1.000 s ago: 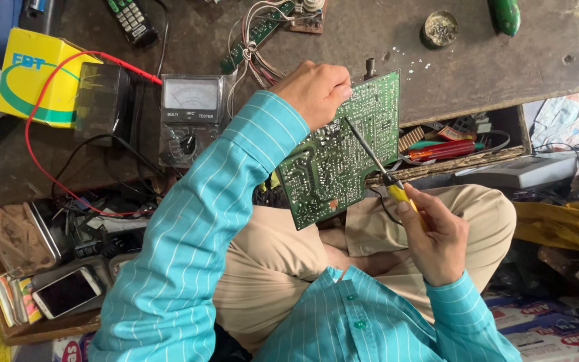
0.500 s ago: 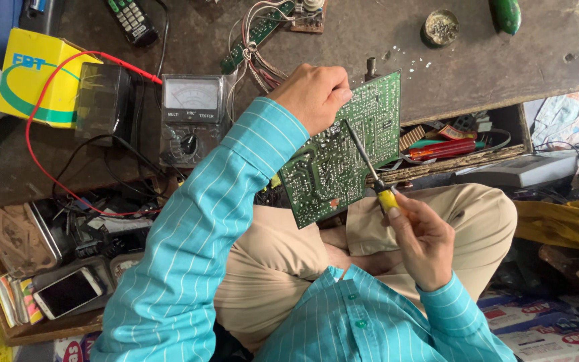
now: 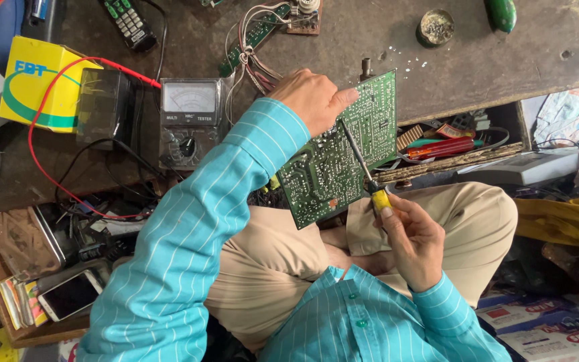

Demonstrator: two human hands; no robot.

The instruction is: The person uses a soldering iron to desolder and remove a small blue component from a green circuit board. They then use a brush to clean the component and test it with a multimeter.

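Beyond the workbench edge, the left hand gripped the circuit board; the right hand clasped a screwdriver slanting up across it.

One green circuit board, one screwdriver, one multimeter, one phone

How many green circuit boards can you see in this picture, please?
2: a large green circuit board held by the left hand over the lap, and a narrow green board lying on the bench among wires. Others may be hidden.
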